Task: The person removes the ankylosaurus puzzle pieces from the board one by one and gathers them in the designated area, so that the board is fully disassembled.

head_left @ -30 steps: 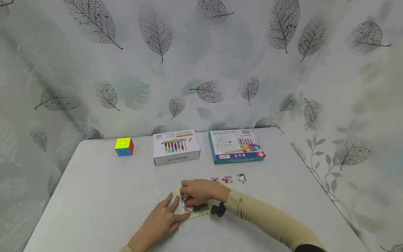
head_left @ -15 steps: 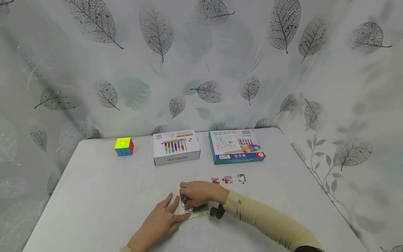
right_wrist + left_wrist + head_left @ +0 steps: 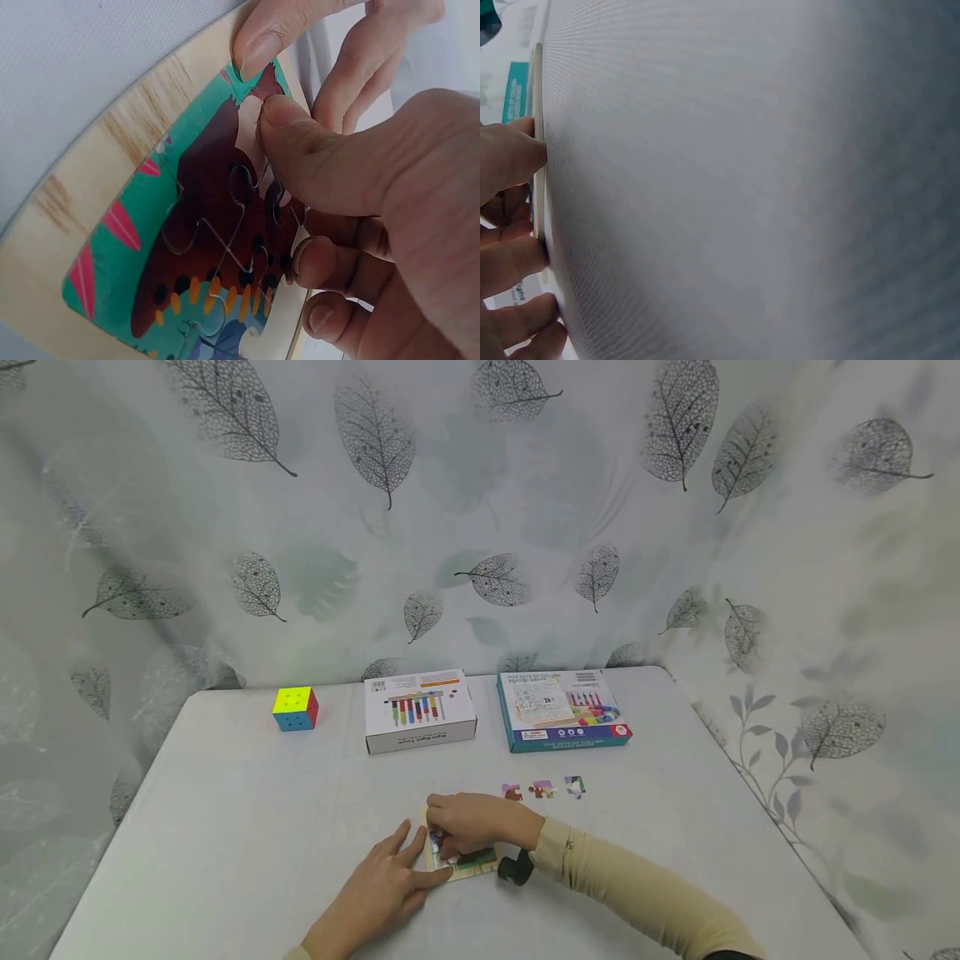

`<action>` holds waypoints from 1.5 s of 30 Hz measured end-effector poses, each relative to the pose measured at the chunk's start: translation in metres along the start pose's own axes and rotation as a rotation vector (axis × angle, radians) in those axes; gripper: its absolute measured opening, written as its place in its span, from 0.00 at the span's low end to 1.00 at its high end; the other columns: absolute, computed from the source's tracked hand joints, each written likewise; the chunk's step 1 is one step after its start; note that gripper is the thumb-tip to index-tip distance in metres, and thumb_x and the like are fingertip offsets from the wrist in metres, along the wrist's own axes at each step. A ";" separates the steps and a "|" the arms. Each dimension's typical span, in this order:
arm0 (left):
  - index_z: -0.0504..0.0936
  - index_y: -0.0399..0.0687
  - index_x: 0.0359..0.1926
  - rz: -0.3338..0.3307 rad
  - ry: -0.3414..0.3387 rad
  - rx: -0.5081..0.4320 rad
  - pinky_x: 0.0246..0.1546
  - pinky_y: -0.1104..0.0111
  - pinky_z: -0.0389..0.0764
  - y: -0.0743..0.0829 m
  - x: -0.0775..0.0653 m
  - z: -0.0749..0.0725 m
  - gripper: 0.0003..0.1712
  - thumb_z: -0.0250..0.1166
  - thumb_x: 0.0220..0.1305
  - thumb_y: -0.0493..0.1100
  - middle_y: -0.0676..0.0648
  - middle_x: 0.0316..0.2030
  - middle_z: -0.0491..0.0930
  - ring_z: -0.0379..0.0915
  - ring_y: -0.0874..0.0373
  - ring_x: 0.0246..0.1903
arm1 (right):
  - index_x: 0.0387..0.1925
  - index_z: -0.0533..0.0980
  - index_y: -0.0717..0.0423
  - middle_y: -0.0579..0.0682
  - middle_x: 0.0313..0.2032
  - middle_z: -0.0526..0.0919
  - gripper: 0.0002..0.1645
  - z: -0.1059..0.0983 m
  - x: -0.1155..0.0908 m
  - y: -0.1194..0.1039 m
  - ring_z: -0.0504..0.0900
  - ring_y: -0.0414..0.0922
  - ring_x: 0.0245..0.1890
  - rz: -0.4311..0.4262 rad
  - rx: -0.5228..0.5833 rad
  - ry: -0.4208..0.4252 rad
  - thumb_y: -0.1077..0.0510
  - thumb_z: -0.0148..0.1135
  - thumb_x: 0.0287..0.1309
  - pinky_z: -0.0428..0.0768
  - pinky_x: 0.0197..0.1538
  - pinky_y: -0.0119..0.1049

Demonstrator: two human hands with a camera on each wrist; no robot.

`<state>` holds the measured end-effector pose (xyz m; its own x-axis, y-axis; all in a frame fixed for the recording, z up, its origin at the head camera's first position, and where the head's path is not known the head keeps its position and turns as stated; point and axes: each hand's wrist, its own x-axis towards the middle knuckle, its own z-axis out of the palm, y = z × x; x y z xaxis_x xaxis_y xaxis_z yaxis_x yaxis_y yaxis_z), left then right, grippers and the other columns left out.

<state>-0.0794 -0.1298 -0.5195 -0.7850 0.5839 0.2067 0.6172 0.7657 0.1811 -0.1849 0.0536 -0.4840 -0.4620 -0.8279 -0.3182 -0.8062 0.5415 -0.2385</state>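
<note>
A wooden tray puzzle (image 3: pixel 480 868) with a dark red butterfly picture lies on the white table. My left hand (image 3: pixel 381 887) steadies its near left corner, fingers spread; the thumb rests on the corner and the index finger lies along the left edge. Over the puzzle bends my right hand (image 3: pixel 483 821), fingers curled. Its thumb (image 3: pixel 289 112) presses onto a puzzle piece (image 3: pixel 251 124) in the butterfly; the fingers opposite curl down at the far edge, partly hidden. Bare wood (image 3: pixel 266 337) shows in the tray. Three loose pieces (image 3: pixel 542 789) lie in a row beyond the right hand.
At the back of the table stand a white box (image 3: pixel 420 710) with an abacus picture and a teal-edged box (image 3: pixel 562 710). A speed cube (image 3: pixel 296 708) sits at back left. A dark wrist camera (image 3: pixel 515 867) hangs under my right wrist. A leaf-print curtain (image 3: pixel 480 527) surrounds the table.
My right hand has shifted very slightly left and toward me over the puzzle, staying curled. The left hand and the loose pieces keep their places.
</note>
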 end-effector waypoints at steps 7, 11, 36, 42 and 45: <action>0.86 0.76 0.53 0.002 -0.008 0.006 0.51 0.48 0.84 0.001 0.000 -0.001 0.20 0.71 0.60 0.49 0.35 0.60 0.80 0.76 0.30 0.60 | 0.47 0.78 0.47 0.39 0.40 0.74 0.17 0.002 0.000 0.000 0.73 0.31 0.34 0.017 0.043 -0.002 0.50 0.71 0.59 0.76 0.43 0.20; 0.86 0.76 0.53 -0.001 -0.010 0.009 0.51 0.48 0.84 0.002 0.000 -0.002 0.20 0.71 0.60 0.49 0.36 0.60 0.81 0.76 0.30 0.60 | 0.48 0.77 0.47 0.38 0.40 0.74 0.17 0.004 0.000 0.001 0.73 0.31 0.35 0.023 0.062 -0.005 0.50 0.71 0.59 0.77 0.44 0.20; 0.86 0.76 0.52 0.026 0.005 0.026 0.49 0.48 0.85 0.002 -0.002 -0.001 0.20 0.72 0.59 0.49 0.35 0.61 0.80 0.76 0.29 0.59 | 0.43 0.73 0.47 0.37 0.32 0.75 0.14 0.001 -0.001 0.001 0.72 0.32 0.33 -0.003 0.177 -0.004 0.54 0.70 0.60 0.74 0.39 0.22; 0.86 0.76 0.53 0.010 -0.011 0.004 0.49 0.46 0.84 0.001 -0.002 -0.002 0.21 0.72 0.59 0.48 0.34 0.63 0.78 0.74 0.28 0.60 | 0.46 0.75 0.48 0.38 0.32 0.77 0.10 -0.002 -0.002 0.005 0.73 0.31 0.32 -0.063 0.235 0.016 0.56 0.64 0.65 0.74 0.38 0.21; 0.86 0.76 0.52 0.011 -0.001 0.012 0.49 0.46 0.84 0.000 -0.001 -0.002 0.20 0.72 0.59 0.49 0.34 0.62 0.79 0.75 0.28 0.60 | 0.44 0.77 0.49 0.39 0.31 0.78 0.07 -0.007 -0.006 0.007 0.72 0.31 0.31 -0.096 0.257 0.048 0.54 0.62 0.67 0.73 0.38 0.20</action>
<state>-0.0785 -0.1310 -0.5179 -0.7785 0.5924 0.2075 0.6249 0.7627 0.1669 -0.1904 0.0618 -0.4777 -0.4103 -0.8796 -0.2406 -0.7295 0.4749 -0.4923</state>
